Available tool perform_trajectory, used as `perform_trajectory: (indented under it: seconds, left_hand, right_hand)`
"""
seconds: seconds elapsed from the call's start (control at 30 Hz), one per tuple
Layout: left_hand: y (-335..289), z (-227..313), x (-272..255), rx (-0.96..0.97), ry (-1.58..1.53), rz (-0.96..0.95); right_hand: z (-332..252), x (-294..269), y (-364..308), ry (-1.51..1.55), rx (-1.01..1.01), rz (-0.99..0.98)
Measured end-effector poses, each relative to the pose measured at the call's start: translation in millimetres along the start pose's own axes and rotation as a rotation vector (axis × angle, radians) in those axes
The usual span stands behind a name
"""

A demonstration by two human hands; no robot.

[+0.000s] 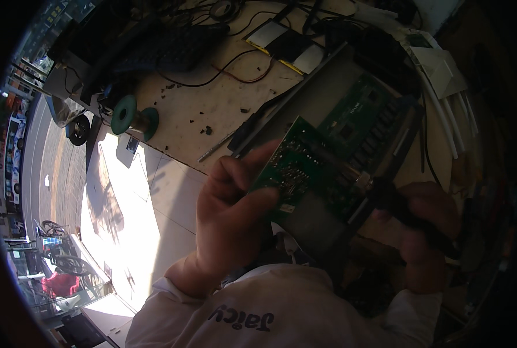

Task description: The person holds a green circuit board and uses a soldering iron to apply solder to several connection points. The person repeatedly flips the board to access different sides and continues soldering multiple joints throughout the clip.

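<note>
My left hand point(235, 203) is closed on the edge of a green circuit board point(287, 174), thumb on top, and holds it tilted up. My right hand point(426, 214) grips the black handle of a soldering iron point(397, 206). Its metal shaft points left across the board; the tip is too dark to make out, so I cannot tell if it touches. Behind the held board lies an open grey metal case point(270, 136) with a longer green circuit board point(357, 116) inside. Shade hides part of my right fingers.
On the bench stands a green spool of wire point(133, 119). A thin metal rod point(215, 146) and dark crumbs lie near the case. Farther back are a flat black-and-silver pack point(287, 46), a dark keyboard point(177, 46) and cables. White tubes point(444, 122) lie at right; sunlit floor point(122, 214) is left.
</note>
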State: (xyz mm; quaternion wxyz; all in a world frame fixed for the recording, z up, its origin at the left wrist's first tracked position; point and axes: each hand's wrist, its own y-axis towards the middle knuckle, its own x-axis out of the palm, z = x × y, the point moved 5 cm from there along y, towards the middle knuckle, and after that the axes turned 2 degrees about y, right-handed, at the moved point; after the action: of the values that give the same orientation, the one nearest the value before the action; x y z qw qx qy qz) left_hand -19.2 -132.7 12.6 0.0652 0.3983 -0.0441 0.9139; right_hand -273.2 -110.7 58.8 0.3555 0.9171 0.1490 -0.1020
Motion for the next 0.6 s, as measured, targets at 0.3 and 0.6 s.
perform_trajectory:
  seconds: [0.3, 0.6]
  left_hand:
    - [-2, -2, 10, 0.03, 0.032, 0.042]
    - [-3, -1, 13, 0.038, 0.039, 0.07]
  right_hand:
    - [4, 2, 1, -0.093, -0.041, -0.052]
    - [5, 3, 1, -0.079, -0.034, -0.018]
